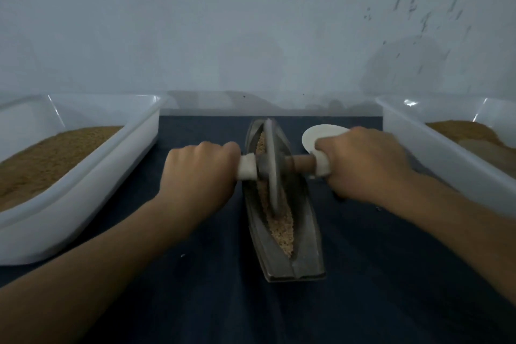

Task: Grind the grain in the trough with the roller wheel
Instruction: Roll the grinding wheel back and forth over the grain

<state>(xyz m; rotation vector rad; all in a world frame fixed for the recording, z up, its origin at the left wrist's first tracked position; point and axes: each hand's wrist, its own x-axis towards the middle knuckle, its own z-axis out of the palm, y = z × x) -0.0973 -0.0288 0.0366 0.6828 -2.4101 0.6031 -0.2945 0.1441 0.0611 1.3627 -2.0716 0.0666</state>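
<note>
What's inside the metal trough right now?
The long grey metal trough holds tan crushed grain, and the dark metal roller wheel stands on edge in it. Whatever lies directly under the wheel is covered.

Two bare hands are in view, the left hand (199, 173) and the right hand (363, 165), sharing one roller wheel (270, 167) on one wooden axle (301, 162). The axle carries two white wraps, the left wrap (247, 166) and the right wrap (322, 163). One metal trough (304, 246) lies on one dark cloth (363, 274) and holds one long strip of grain (282, 229). Two white plastic tubs flank it, the left tub (83, 198) and the right tub (435, 165), each holding one bed of brown meal, so two beds in all: the left bed (55, 153) and the right bed (458, 128). One white round disc (321, 132) shows beyond the right hand. One pale wall (251, 22) stands behind, the only one in view
</note>
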